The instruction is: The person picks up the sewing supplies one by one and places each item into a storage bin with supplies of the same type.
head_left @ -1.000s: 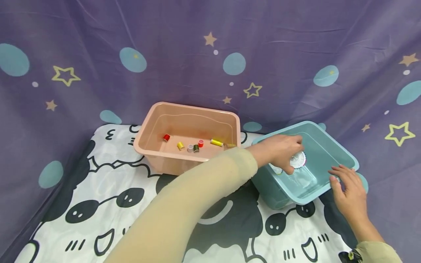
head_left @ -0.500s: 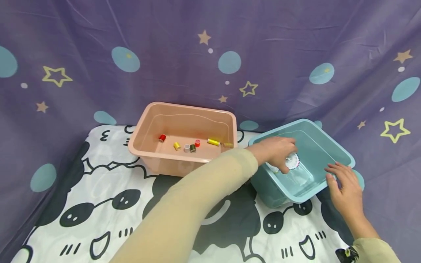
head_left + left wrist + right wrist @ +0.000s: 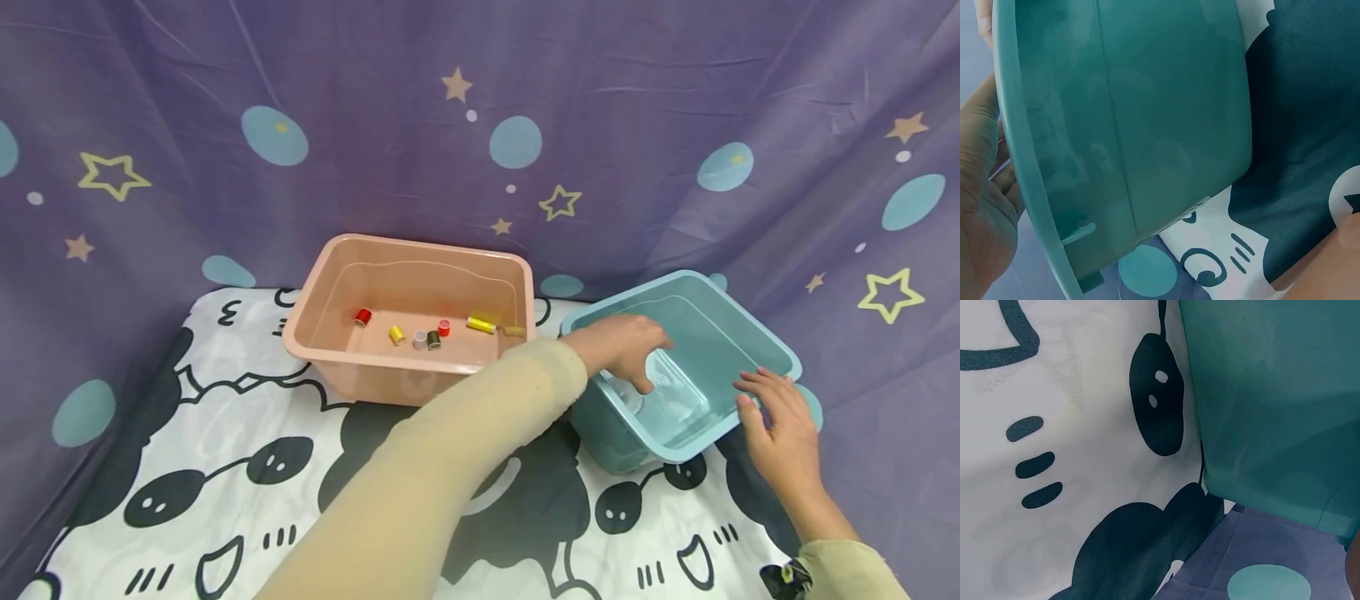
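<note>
My left hand (image 3: pixel 624 343) reaches over the near left rim of the teal bin (image 3: pixel 750 333), its thumb and fingers spread apart with bin floor showing in the gap. Below the thumb, a pale round thing (image 3: pixel 631 401) shows partly at the bin's left wall. A clear, shiny rectangular patch (image 3: pixel 684 395) lies on the bin floor. Seen from the left wrist, the hand (image 3: pixel 988 200) is beyond the bin's rim (image 3: pixel 1019 156), fingertips hidden. My right hand (image 3: pixel 783 429) lies at the right rim with fingers extended, fingertips right at the edge.
Left of the teal bin stands a pink bin (image 3: pixel 367 367) holding small thread spools: red (image 3: pixel 363 317), yellow (image 3: pixel 397 335), white (image 3: pixel 420 340), dark green (image 3: pixel 433 339) and others. Both bins stand on a cartoon-print cloth (image 3: pixel 225 467) before a purple curtain (image 3: pixel 390 125).
The white disc with coloured pinheads under my left hand has gone from sight. Left thumb and fingers now show a gap. The whole head view has shifted slightly; my right hand stays at the rim.
</note>
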{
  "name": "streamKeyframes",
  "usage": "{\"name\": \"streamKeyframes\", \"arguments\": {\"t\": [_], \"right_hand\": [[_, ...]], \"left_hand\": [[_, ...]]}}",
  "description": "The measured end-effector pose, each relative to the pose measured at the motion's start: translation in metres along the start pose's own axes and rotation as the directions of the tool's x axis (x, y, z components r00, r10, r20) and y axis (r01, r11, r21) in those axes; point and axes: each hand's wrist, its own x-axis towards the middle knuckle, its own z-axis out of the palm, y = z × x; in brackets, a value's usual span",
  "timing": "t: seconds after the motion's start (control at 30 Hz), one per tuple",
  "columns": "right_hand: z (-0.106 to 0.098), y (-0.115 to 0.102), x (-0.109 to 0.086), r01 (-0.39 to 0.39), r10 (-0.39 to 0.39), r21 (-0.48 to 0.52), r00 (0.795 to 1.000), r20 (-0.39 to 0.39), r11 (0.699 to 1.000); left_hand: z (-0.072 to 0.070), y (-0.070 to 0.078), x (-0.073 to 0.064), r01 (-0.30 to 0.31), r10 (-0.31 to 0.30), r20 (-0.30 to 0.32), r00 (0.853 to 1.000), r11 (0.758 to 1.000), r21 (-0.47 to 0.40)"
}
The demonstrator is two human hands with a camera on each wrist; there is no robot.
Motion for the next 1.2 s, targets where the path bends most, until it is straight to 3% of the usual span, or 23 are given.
{"name": "streamKeyframes", "arguments": {"t": [0.27, 0.5, 0.93, 1.2], "right_hand": [[-0.001, 0.001, 0.001, 0.000, 0.000, -0.004, 1.000, 0.008, 1.000], [-0.002, 0.004, 0.004, -0.003, 0.004, -0.018, 0.999, 0.038, 1.000], [-0.015, 0.014, 0.014, -0.016, 0.024, -0.065, 0.990, 0.135, 0.998], [-0.023, 0.002, 0.031, -0.017, 0.036, -0.083, 0.973, 0.228, 0.996]], "left_hand": [[-0.001, -0.005, -0.003, -0.011, 0.011, -0.012, 1.000, 1.000, 0.003], [-0.011, -0.010, -0.014, -0.016, 0.017, -0.023, 1.000, 0.999, 0.031], [-0.038, -0.016, -0.052, -0.069, 0.074, -0.055, 0.996, 0.994, 0.087], [-0.049, -0.024, -0.080, -0.084, 0.088, -0.043, 0.995, 0.993, 0.078]]}}
